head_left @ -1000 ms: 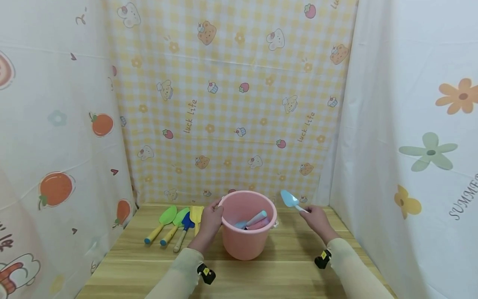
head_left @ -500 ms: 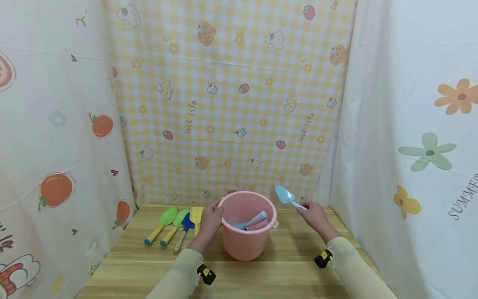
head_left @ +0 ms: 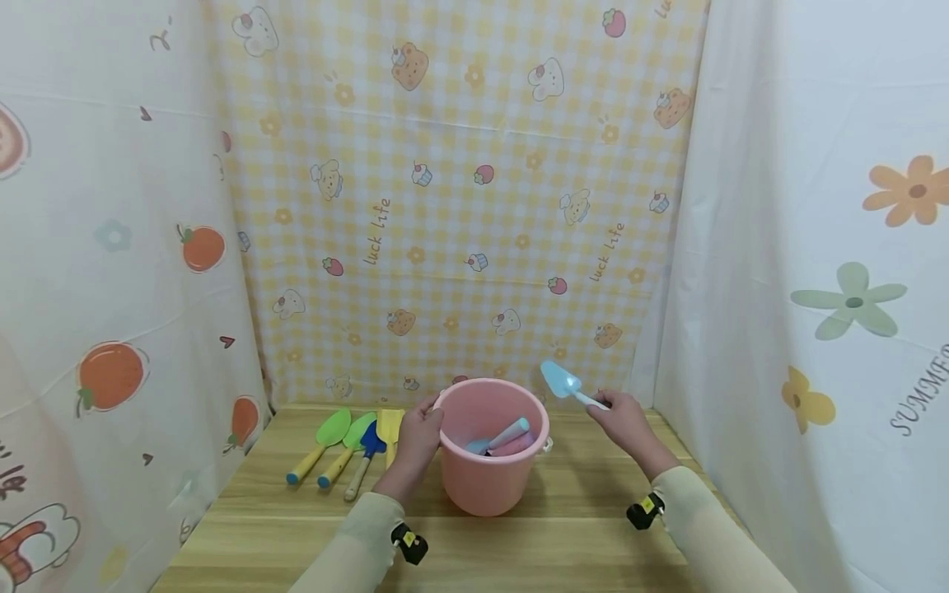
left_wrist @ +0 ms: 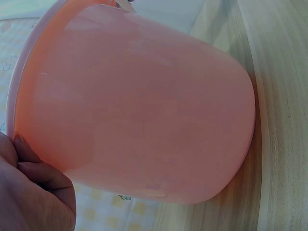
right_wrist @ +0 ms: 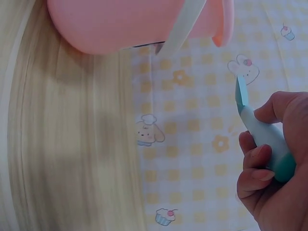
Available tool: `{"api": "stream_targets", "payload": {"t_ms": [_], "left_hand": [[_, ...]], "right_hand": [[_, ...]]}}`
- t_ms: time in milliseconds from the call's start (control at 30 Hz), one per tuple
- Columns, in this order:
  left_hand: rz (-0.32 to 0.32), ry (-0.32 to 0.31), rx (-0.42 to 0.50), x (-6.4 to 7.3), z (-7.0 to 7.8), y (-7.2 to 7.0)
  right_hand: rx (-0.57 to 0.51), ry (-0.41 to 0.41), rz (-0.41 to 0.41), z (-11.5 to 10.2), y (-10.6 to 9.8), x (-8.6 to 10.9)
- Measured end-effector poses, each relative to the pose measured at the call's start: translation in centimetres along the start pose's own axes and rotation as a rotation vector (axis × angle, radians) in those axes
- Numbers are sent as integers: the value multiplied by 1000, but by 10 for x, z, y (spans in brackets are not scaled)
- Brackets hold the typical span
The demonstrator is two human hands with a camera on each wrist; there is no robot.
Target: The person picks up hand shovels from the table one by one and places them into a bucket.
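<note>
A pink bucket (head_left: 485, 486) stands upright on the wooden table, with a light blue handle (head_left: 510, 434) and a pink piece (head_left: 513, 445) showing inside it. My left hand (head_left: 418, 441) grips its rim on the left; in the left wrist view the thumb and fingers pinch the rim (left_wrist: 19, 82). To the right of the bucket, raised above the table, my right hand (head_left: 623, 420) holds a light blue toy trowel (head_left: 559, 380) by its white handle (right_wrist: 267, 139). The trowel's blade points up and left, apart from the bucket.
Left of the bucket lie two green shovels (head_left: 334, 427), a blue shovel (head_left: 371, 439) and a yellow shovel (head_left: 389, 426), the last partly hidden by my left hand. Patterned cloths (head_left: 445, 247) hang behind and at both sides of the wooden table (head_left: 578, 543).
My right hand has lifted the trowel and brought it a little left, closer to the bucket. The left hand and the bucket have stayed in place.
</note>
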State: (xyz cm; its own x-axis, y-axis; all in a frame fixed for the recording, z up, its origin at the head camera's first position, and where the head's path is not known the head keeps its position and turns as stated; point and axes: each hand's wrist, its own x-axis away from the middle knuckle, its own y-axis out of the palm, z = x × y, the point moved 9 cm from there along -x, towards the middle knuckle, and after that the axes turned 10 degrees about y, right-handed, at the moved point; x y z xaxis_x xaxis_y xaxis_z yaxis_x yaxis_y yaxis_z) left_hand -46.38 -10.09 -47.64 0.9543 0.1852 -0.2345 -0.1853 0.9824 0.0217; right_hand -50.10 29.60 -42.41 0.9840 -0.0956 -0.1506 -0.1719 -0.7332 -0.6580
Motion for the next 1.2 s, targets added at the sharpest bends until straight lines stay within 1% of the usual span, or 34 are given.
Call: {"api": "stream_targets", "payload": {"t_ms": [100,467,633,1000,1200], "left_hand": [[-4,4,-2,0,0,0],[-17,39,-16,2,1,-1],[-21,44,-11,2,3,0],[-21,44,-21,1,2,-1],[-20,42,-18,2,3,0]], "right_hand": [[-3,-15,-2,-5,-2,2],[-14,-19,-23,-24,-1,12],[-10,-39,-28,-31,-1,15],[-36,-57,-61,-45,4,21],[-30,-63,-70,-52,6,25]]}}
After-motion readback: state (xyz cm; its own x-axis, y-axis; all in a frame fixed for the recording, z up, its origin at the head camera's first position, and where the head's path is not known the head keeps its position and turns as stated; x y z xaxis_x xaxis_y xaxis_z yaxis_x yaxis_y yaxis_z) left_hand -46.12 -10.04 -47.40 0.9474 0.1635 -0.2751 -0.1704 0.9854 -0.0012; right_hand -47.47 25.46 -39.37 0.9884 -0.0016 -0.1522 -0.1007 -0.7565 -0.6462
